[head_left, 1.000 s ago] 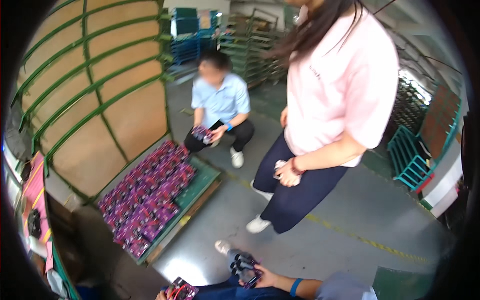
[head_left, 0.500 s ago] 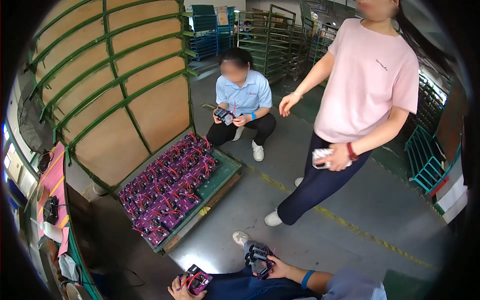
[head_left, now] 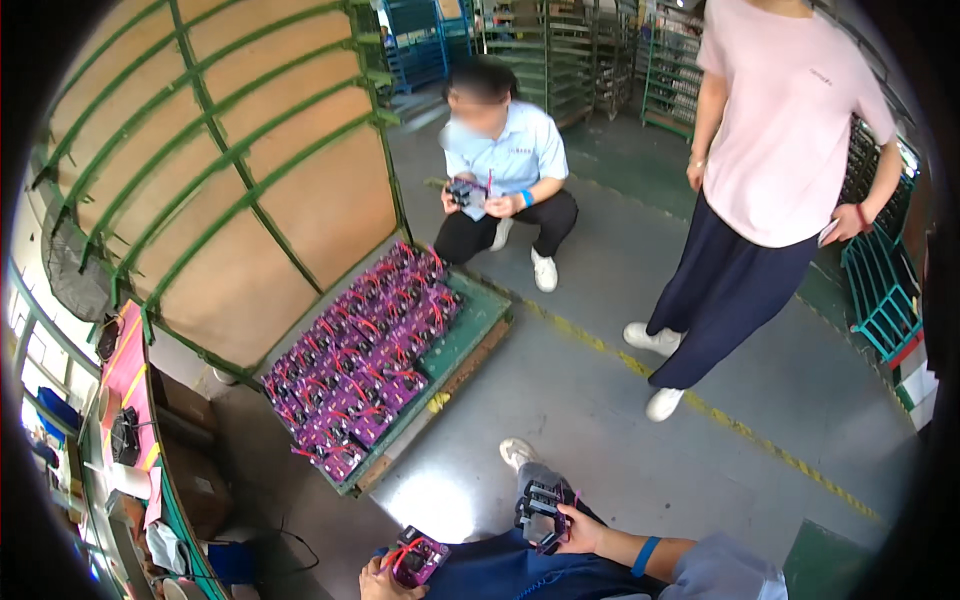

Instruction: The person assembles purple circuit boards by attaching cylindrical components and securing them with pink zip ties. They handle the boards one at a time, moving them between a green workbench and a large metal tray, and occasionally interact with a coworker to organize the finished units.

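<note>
My left hand (head_left: 388, 582) grips a purple circuit board (head_left: 421, 556) with red wires and black parts, low over my lap. In my right hand (head_left: 580, 530) is another circuit board (head_left: 541, 512), its dark cylindrical parts facing up; a blue band circles that wrist. The two boards are apart. Ahead of me, many purple circuit boards (head_left: 345, 365) with red wires lie in tight rows on a green low platform (head_left: 470, 335).
A crouching person (head_left: 505, 150) in a light blue shirt holds a similar board beyond the platform. To the right stands a person (head_left: 780, 130) in a pink shirt. A green-framed panel (head_left: 250, 150) rises behind the boards. A cluttered workbench (head_left: 150, 430) runs along the left.
The person in pink has stepped back to the right. My view has shifted, so the platform and the crouching person sit further right. Both my hands keep hold of their boards.
</note>
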`<control>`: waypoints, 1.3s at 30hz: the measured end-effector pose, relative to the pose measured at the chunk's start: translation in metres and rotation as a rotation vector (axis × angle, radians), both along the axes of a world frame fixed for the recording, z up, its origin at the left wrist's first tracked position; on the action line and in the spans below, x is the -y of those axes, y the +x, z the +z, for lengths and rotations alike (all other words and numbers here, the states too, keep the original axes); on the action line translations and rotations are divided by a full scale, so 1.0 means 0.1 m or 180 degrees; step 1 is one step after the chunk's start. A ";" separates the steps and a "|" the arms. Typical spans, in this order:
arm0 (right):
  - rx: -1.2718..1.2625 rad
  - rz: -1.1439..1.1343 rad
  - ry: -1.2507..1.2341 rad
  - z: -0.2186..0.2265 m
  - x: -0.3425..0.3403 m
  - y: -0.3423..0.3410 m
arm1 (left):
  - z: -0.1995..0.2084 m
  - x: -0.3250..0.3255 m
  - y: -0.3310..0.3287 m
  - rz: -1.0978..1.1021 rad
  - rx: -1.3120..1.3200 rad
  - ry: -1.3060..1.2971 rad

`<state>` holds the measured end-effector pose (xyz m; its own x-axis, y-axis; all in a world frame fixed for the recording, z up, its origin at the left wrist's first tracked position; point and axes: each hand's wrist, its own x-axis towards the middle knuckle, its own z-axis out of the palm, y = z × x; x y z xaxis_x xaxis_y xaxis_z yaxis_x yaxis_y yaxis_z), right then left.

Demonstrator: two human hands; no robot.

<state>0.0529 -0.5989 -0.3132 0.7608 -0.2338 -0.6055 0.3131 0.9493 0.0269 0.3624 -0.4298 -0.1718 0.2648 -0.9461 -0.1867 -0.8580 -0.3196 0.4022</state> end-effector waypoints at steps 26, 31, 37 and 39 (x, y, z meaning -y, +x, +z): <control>-0.2313 0.0258 -0.0519 -1.21 3.10 0.96 | -3.01 4.84 0.98 -0.0046 -0.0275 -0.0851; -0.3597 0.2111 -0.4013 -1.31 3.94 1.16 | -3.34 5.11 1.16 0.0238 -0.0103 -0.0974; -0.3616 0.2831 -0.7048 -1.42 5.05 1.75 | -3.55 5.07 1.24 0.0605 -0.0110 -0.0933; -0.3247 0.2986 -0.7649 -1.38 5.37 2.06 | -3.51 5.09 1.30 0.0569 0.0006 -0.0842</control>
<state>0.2589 -1.1357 -0.4513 0.8289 -0.5531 -0.0837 -0.5497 -0.7776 -0.3053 0.4928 -0.9387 -0.5232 0.4313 -0.9002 0.0603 -0.7985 -0.3498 0.4899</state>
